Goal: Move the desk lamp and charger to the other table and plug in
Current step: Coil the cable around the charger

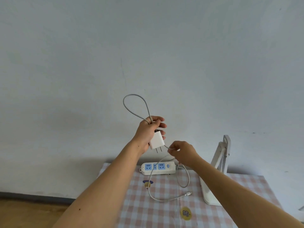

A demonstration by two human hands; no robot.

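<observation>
My left hand (150, 130) is raised above the table and grips a white charger (156, 140) with its two prongs pointing down. A loop of the grey charging cable (131, 102) stands up from that fist. My right hand (181, 151) pinches the same cable just right of the charger. The rest of the cable hangs down and lies curled on the tablecloth, its connector end (188, 193) free. A white power strip (158, 168) with blue sockets lies at the table's far edge, below both hands. A white folding desk lamp (217, 168) stands at the right.
The table wears a pink and white checked cloth (164, 211) with a yellow round sticker (185, 213) and a small blue and yellow mark (147, 183). A plain pale wall rises close behind. Wooden floor shows at the lower left.
</observation>
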